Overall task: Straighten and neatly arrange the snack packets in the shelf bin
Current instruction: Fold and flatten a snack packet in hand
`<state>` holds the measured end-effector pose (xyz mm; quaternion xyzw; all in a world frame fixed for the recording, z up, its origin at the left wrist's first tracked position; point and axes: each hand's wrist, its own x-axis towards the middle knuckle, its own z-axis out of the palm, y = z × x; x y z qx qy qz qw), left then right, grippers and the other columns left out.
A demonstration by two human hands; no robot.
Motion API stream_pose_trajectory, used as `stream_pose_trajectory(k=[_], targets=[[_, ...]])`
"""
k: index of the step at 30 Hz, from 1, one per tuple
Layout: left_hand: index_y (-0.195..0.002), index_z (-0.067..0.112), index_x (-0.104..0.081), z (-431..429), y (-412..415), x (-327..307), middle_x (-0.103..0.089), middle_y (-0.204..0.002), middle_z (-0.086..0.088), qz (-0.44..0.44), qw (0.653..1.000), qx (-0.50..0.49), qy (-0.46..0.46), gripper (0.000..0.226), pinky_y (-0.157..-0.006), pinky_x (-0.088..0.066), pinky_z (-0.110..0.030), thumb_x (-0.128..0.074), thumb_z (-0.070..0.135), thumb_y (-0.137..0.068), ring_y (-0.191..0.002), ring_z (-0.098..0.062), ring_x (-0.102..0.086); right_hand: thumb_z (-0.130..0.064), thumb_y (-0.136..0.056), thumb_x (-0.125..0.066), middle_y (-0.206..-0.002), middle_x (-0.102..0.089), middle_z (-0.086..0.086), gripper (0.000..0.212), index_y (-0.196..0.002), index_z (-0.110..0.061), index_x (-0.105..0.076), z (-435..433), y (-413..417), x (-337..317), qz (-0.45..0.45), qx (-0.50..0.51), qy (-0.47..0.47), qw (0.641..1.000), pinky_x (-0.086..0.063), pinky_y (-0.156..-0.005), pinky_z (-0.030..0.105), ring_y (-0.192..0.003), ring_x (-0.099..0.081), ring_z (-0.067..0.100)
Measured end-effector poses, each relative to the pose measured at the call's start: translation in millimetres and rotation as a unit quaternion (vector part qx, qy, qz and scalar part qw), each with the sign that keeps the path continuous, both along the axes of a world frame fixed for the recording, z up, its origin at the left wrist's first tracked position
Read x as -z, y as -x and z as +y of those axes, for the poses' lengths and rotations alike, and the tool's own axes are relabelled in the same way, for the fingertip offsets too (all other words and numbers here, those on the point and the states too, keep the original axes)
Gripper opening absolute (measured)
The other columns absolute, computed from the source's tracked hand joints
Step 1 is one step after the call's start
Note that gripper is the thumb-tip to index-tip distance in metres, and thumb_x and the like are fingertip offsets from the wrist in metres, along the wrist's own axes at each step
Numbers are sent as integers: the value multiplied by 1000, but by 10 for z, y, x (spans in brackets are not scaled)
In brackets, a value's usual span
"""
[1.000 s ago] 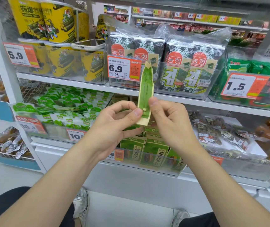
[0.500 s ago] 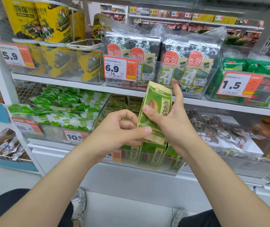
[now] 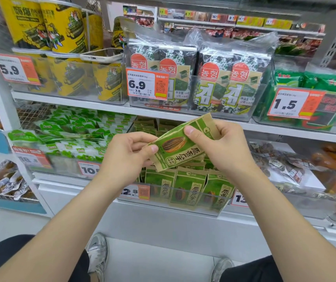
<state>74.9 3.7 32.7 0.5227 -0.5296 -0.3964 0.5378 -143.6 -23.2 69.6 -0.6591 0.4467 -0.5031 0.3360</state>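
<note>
Packet: a green-and-brown seed packet [image 3: 180, 144] is held in the air with its printed face toward the camera. It is tilted, top end up and to the right.
Left grip: the left hand [image 3: 128, 157] pinches the packet's lower-left edge, thumb on the front and fingers curled behind.
Right grip: the right hand [image 3: 220, 147] pinches the upper-right end, thumb pressed on the face and fingers wrapped behind.
Below the grip: a clear bin [image 3: 198, 211] sits on the lower shelf. Its front row of packets [image 3: 189, 186] stands upright, faces forward, and the held packet is above them, apart from them.
Beyond the grip: more packet tops of the same kind show at the back of the bin.
Step in hand: likely flattening and turning this packet so it can stand with the others.
Doing it well: pull gently between the two pinches to take out creases, and turn the packet until its top is straight up. Then lower it bottom-first into a gap, face forward, level with its neighbours.
Risk: the paper-like wrap probably creases easily. Pushing it in at a tilt could knock the front row over.
Above the grip: seaweed packs [image 3: 216, 82] stand on the upper shelf.
</note>
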Motion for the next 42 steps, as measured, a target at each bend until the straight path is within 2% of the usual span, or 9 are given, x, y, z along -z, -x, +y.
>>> stream_pose_trajectory(k=[4,9,12,17,22,26,30,37,42], targets=[[-112,15,-68,-67,10,7,-78,-98,-6,-16,996,-76,40,18,-76,-66,-37,-76,11,-97,-88,-21,-78,-28,-97,-78,-77,-80,3,18,-84,-15,-81,-76,21,36,-17,65,67,995,-63,-73,51,-78,-77,31],[-114,27,-72,-124,-87,126,-74,-107,11,-428,897,-82,79,18,-92,-51,-41,-68,37,-100,-103,-19,-66,-30,-97,-78,-72,-73,9,17,-83,-21,-80,-188,49,109,5,78,149,986,-53,-63,43,-64,-61,27],[-105,33,-78,-67,-39,151,-75,-98,10,-531,846,-31,38,27,-91,-45,-44,-58,50,-102,-109,-27,-53,-23,-95,-80,-68,-71,-15,12,-85,-29,-79,-214,9,108,20,53,164,985,-48,-64,29,-64,-60,7],[-82,40,-79,3,-51,152,-70,-89,15,-545,838,-27,7,26,-95,-40,-42,-65,59,-93,-109,-19,-44,-39,-95,-74,-89,-77,-11,13,-100,-30,-81,-297,-170,234,173,17,219,960,-57,-78,42,-86,-72,17],[-80,40,-76,10,-90,132,-70,-103,18,-564,826,-1,-6,23,-95,-36,-42,-64,56,-93,-114,-19,-43,-35,-101,-68,-93,-74,-4,16,-109,-27,-80,-377,-437,281,383,6,360,851,-60,-60,42,-84,-72,27],[-86,37,-78,-31,-132,159,-70,-87,13,-565,825,-7,5,28,-94,-45,-42,-57,52,-96,-98,-20,-52,-12,-102,-61,-111,-66,-2,44,-142,-33,-62,-491,-587,332,549,-70,263,790,-54,-71,38,-103,-67,27],[-82,34,-75,-131,-183,48,-71,-77,16,-510,860,-8,-8,26,-82,-58,-38,-66,59,-81,-82,-11,-63,-11,-98,-60,-121,-62,2,48,-141,-30,-65,-530,-545,279,524,-45,187,830,-52,-93,43,-112,-62,29],[-118,39,-77,-197,-188,-2,-77,-106,13,-568,822,34,-27,35,-97,-56,-39,-64,34,-86,-107,-21,-67,-13,-96,-69,-108,-78,-4,29,-117,-30,-78,-624,-584,263,536,12,184,824,-53,-98,43,-108,-67,27],[-109,43,-75,-272,-153,48,-70,-107,4,-621,784,-1,-2,17,-76,-50,-34,-74,43,-92,-105,-29,-66,-25,-94,-75,-88,-74,-9,14,-106,-31,-80,-587,-540,271,482,-38,123,867,-59,-82,39,-92,-65,20]])
